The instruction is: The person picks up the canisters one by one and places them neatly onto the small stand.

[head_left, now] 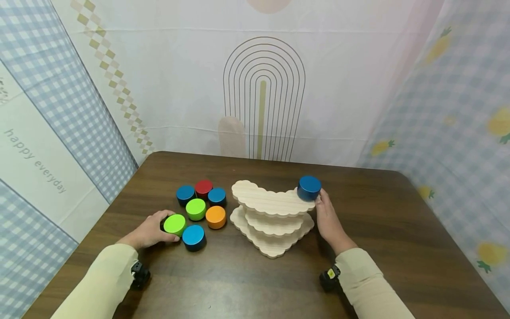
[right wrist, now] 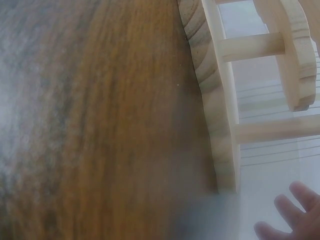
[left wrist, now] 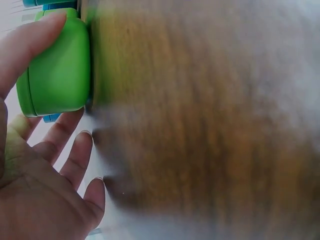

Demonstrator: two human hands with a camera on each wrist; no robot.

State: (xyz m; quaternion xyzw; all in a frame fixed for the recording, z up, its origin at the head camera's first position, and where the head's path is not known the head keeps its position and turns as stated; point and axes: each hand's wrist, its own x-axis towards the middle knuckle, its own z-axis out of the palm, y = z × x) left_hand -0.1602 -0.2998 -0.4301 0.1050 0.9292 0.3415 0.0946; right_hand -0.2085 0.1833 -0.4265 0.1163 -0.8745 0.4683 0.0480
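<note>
On the left, my left hand (head_left: pixel 150 229) holds a green round tin (head_left: pixel 174 225) between thumb and fingers. The left wrist view shows the thumb over the green tin (left wrist: pixel 59 67), with the other fingers of the hand (left wrist: pixel 47 185) spread loosely below. A blue round tin (head_left: pixel 309 188) sits on the right end of the top tier of a scalloped wooden stand (head_left: pixel 268 201). My right hand (head_left: pixel 330 219) is beside that tin and the tier's end, its fingers extended. In the right wrist view, loose fingertips of the hand (right wrist: pixel 300 215) show below the stand's posts (right wrist: pixel 255 46).
Beside the left hand stand a blue tin (head_left: pixel 194 238), another green tin (head_left: pixel 196 209), an orange tin (head_left: pixel 216 217), a red tin (head_left: pixel 203 188) and two more blue tins, one of them at the back left (head_left: pixel 185 195). A printed curtain (head_left: pixel 191 88) hangs behind the brown table (head_left: pixel 239 283).
</note>
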